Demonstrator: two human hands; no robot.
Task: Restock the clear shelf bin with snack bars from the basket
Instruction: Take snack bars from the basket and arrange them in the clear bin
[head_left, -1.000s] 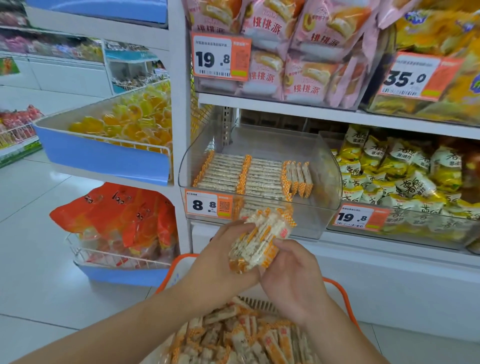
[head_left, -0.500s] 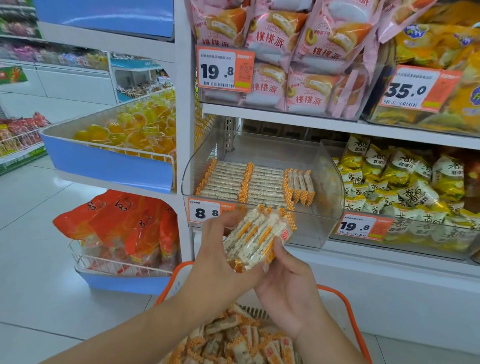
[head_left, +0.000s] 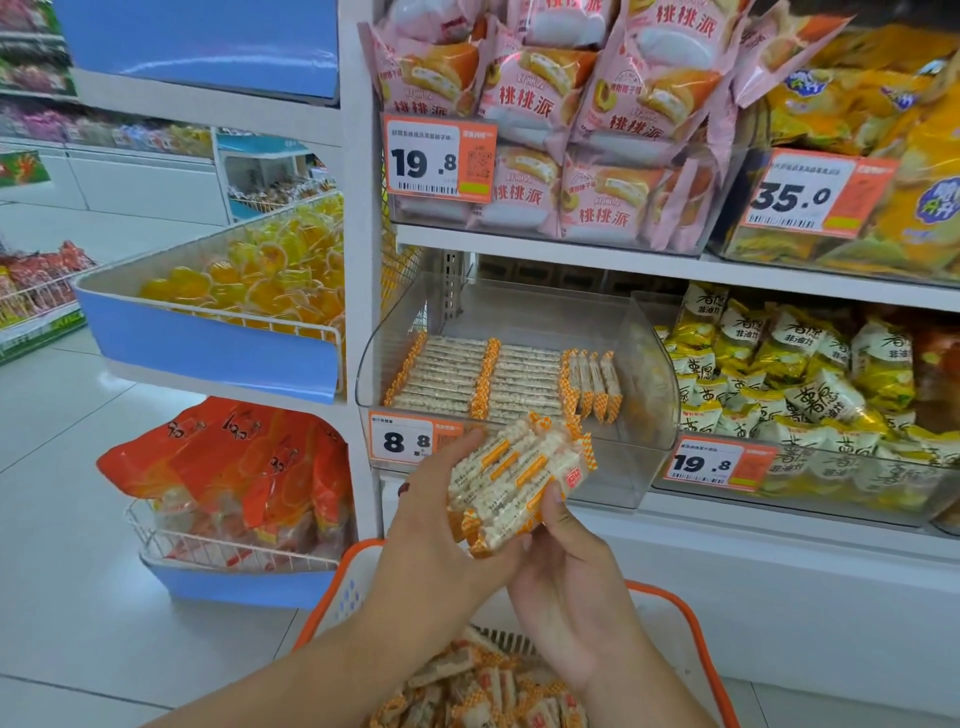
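Observation:
A stack of white snack bars (head_left: 514, 480) with orange ends is gripped between my left hand (head_left: 436, 530) and my right hand (head_left: 563, 577), just in front of and below the clear shelf bin (head_left: 644, 395). Inside the bin lie two flat rows of the same bars (head_left: 467, 376), plus a few standing on edge to their right; the bin's right part is bare. Below my wrists, the orange-rimmed basket (head_left: 675, 597) holds several loose bars (head_left: 483, 686).
An 8.8 price tag (head_left: 402, 441) hangs on the bin's front. Yellow snack bags (head_left: 810, 384) fill the neighbouring bin on the right, pink pastry bags (head_left: 550, 124) the shelf above. Left are a blue tray of yellow jellies (head_left: 249, 280) and a wire rack of orange bags (head_left: 234, 467).
Both hands have lifted the stack of bars up and closer to the bin's front edge; the view has shifted slightly nearer the shelf.

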